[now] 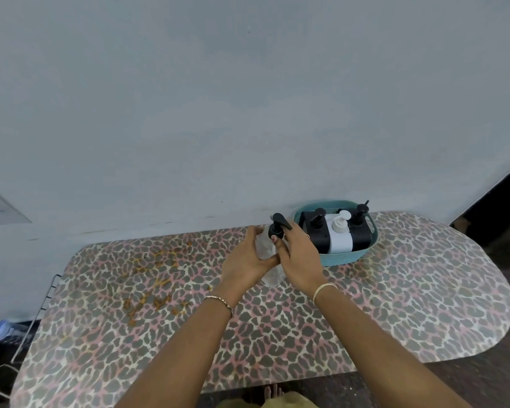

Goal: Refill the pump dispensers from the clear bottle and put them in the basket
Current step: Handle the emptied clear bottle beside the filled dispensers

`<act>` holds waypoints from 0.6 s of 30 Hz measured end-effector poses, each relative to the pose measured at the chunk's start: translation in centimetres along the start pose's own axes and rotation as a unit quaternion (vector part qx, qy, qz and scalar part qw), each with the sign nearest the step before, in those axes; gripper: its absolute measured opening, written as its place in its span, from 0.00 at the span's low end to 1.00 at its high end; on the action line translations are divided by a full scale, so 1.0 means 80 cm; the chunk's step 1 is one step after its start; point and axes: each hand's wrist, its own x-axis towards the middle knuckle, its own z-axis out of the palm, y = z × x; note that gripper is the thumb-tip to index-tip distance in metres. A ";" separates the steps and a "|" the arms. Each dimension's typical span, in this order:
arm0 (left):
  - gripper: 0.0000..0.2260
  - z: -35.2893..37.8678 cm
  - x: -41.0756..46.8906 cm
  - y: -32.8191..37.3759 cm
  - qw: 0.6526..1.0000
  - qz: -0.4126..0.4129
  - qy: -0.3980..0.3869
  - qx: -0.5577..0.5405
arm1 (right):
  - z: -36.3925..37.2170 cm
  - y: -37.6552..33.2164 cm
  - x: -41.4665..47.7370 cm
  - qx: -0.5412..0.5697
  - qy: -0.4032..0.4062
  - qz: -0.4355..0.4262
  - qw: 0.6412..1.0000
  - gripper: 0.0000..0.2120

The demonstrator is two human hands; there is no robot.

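Observation:
A clear dispenser bottle (pixel 265 251) with a black pump head (pixel 278 224) stands on the leopard-print board, just left of the teal basket (pixel 343 258). My left hand (pixel 246 262) wraps around the bottle's clear body from the left. My right hand (pixel 300 257) grips the black pump collar, thumb on its front. The hands hide most of the bottle. In the basket stand three pump dispensers: a black one (pixel 317 232), a white one (pixel 340 235) and another black one (pixel 360 229).
The leopard-print board (pixel 409 290) runs along a pale wall and ends in a rounded tip on the right. Orange stains (pixel 153 269) mark its left half. A wire rack (pixel 42 304) hangs off the left end. A bare foot (pixel 273 391) shows below the near edge.

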 end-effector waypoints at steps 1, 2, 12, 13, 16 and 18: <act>0.33 -0.001 0.002 0.001 1.000 0.002 -0.008 -0.004 | -0.001 0.001 0.000 -0.006 -0.004 0.005 1.000 0.15; 0.34 -0.003 0.004 0.001 1.000 0.004 -0.016 0.000 | -0.001 0.001 0.001 -0.007 -0.004 0.013 1.000 0.15; 0.37 -0.009 0.008 -0.003 0.992 0.006 0.009 0.128 | 0.000 -0.004 0.009 -0.037 0.009 0.010 0.999 0.09; 0.36 -0.007 0.007 -0.003 0.992 0.009 0.019 0.127 | 0.000 -0.004 0.009 -0.047 0.009 0.009 0.999 0.09; 0.32 0.002 0.005 -0.002 0.993 0.007 0.038 0.111 | 0.000 -0.006 0.008 -0.113 0.034 0.006 0.993 0.08; 0.28 0.009 0.003 0.001 0.994 0.001 0.055 0.093 | 0.003 -0.005 0.008 -0.169 0.076 -0.022 0.982 0.06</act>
